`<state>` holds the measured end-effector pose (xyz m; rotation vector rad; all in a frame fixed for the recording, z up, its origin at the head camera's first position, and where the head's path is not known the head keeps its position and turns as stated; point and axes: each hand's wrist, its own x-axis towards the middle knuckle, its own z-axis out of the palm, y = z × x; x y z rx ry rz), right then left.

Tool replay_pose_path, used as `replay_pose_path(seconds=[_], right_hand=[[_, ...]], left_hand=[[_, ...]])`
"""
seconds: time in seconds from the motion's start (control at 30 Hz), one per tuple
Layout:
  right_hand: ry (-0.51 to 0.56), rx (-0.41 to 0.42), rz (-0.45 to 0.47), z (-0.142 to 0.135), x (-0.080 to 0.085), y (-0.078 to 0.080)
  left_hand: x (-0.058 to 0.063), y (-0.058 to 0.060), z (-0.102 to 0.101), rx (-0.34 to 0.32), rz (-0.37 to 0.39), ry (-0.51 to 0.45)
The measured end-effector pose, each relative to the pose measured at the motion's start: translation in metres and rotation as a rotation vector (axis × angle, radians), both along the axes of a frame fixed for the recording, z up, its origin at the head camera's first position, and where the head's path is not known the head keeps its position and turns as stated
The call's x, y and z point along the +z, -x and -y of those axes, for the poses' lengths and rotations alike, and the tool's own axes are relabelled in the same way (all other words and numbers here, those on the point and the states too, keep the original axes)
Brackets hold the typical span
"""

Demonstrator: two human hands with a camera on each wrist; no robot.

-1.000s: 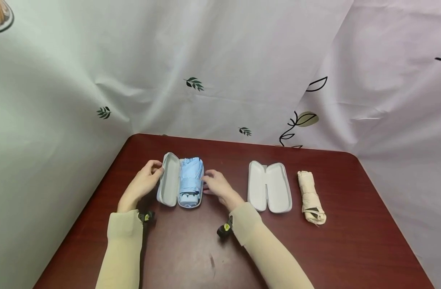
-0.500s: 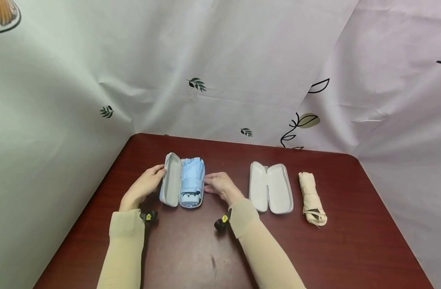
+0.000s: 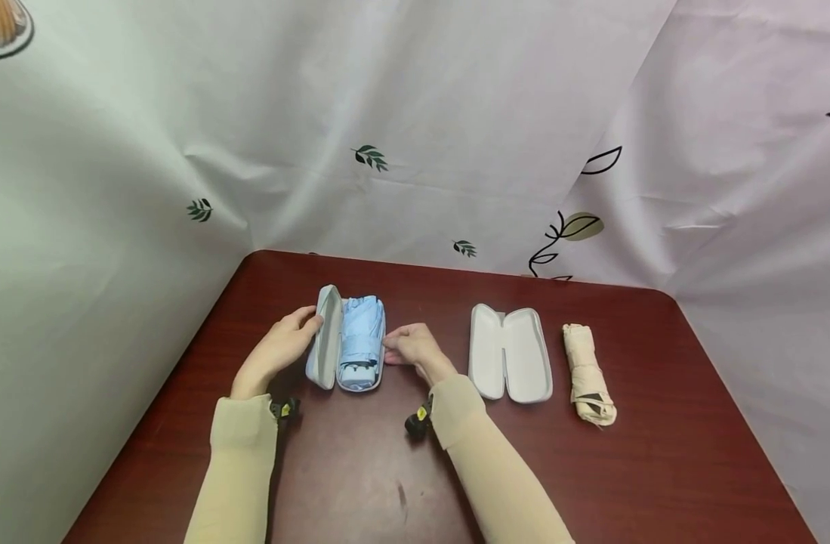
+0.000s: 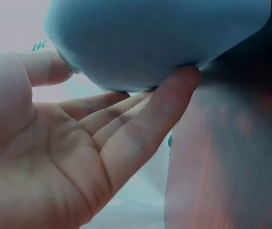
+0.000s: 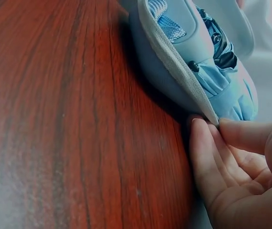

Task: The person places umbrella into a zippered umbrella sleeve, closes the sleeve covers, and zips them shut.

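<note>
A pale hard case point(image 3: 328, 344) lies unfolded on the table, its left lid raised at a slant. Inside the right half is a folded light blue umbrella point(image 3: 361, 332). My left hand point(image 3: 282, 347) is at the lid's outer side; in the left wrist view its nearly straight fingers touch the shell point(image 4: 150, 43) from outside, with the thumb at the edge. From the right, my right hand point(image 3: 416, 349) pinches the case's rim between thumb and fingers. The right wrist view shows that fabric-bound rim point(image 5: 176, 67) beside the umbrella's handle and gathered cloth.
Further right, a second white case point(image 3: 526, 355) lies unfolded with bare inner halves. Beside it is a cream folded umbrella point(image 3: 584, 366). The dark red table point(image 3: 659, 453) meets a white patterned curtain point(image 3: 415, 211) at its back edge.
My left hand has moved right and tilted the lid more upright toward the blue umbrella. My right fingers have drawn together at the case's right rim.
</note>
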<state>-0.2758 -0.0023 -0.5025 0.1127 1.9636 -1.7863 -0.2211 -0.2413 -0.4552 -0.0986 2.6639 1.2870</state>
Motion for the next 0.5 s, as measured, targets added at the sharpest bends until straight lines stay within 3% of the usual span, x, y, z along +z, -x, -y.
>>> replay_pose_path(seconds=[0.2,0.5], right_hand=[[0.021,-0.006,-0.007,-0.002,-0.001,0.000],[0.056,-0.010,-0.018,0.000,-0.004,-0.002]], left_hand=[[0.003,0.001,-0.007,-0.011,-0.041,0.042],[-0.005,0.002,-0.013,-0.014,-0.112,-0.141]])
